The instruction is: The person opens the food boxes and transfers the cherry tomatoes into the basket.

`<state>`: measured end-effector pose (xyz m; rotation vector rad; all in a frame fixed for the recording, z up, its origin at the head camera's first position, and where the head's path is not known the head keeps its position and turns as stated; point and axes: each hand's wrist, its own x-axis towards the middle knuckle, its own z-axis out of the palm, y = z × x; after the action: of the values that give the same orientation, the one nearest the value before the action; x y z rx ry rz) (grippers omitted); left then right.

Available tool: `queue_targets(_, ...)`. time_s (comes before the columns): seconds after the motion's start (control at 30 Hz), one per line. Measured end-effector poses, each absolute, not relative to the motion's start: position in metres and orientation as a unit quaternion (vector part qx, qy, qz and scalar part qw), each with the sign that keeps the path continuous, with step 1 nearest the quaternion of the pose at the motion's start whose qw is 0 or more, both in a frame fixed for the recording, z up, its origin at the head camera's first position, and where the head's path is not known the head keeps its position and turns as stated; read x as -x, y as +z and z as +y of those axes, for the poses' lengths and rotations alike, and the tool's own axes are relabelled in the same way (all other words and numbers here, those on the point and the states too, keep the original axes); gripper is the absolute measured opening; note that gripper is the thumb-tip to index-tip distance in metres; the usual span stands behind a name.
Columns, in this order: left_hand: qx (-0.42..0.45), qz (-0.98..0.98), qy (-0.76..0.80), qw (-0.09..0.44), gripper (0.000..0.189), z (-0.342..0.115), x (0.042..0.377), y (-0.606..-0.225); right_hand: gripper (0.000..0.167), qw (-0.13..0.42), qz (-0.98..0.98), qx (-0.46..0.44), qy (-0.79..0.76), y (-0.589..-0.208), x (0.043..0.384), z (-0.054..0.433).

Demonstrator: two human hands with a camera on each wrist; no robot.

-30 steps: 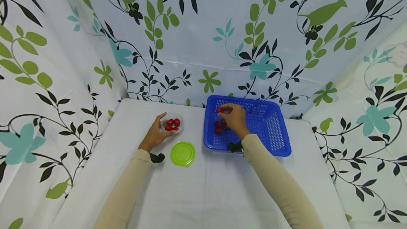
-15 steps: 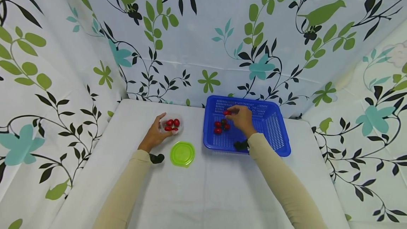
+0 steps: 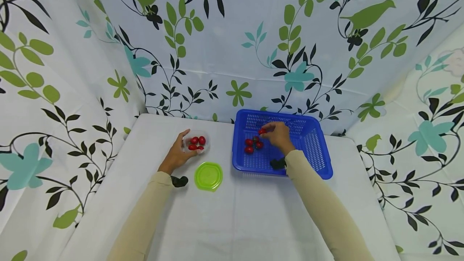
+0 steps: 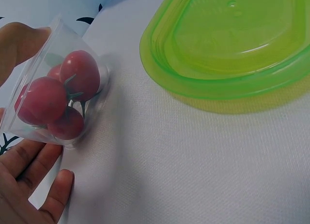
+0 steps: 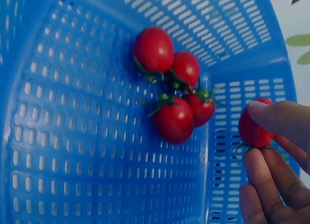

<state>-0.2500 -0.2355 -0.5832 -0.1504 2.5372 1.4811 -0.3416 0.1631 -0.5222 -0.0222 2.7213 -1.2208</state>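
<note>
My left hand [image 3: 175, 157] grips a small clear plastic container [image 4: 64, 39] on the left of the table, thumb on one side and fingers on the other. Several red cherry tomatoes [image 4: 80, 75] lie inside it. Over the blue basket [image 3: 242, 166], my right hand [image 3: 278, 136] pinches one cherry tomato [image 5: 253, 129] between thumb and fingertips, its green calyx showing. Below it, several more cherry tomatoes [image 5: 173, 121] with green stems sit clustered on the basket's floor. Beside the container, a green lid [image 3: 208, 176] lies flat.
A white cloth covers the table [image 3: 232, 216]. Patterned curtains [image 3: 232, 51] with leaves and birds stand behind and at both sides. The basket's raised, slotted walls surround the loose tomatoes, and its back edge is near the rear curtain.
My right hand has shifted to the right and slightly nearer within the basket, carrying the pinched cherry tomato. The left hand, container and lid stay in place.
</note>
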Motion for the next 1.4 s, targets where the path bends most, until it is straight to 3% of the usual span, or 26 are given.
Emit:
queue_targets(0.8, 0.049, 0.849, 0.518, 0.092, 0.106, -0.236, 0.251, -0.590, 0.029, 0.118, 0.927, 0.005, -0.356, -0.551, 0.361, 0.174)
queue_targets(1.4, 0.044, 0.850, 0.518, 0.085, 0.105, -0.235, 0.247, -0.586, 0.031, 0.118, 0.933, 0.003, -0.339, -0.554, 0.361, 0.172)
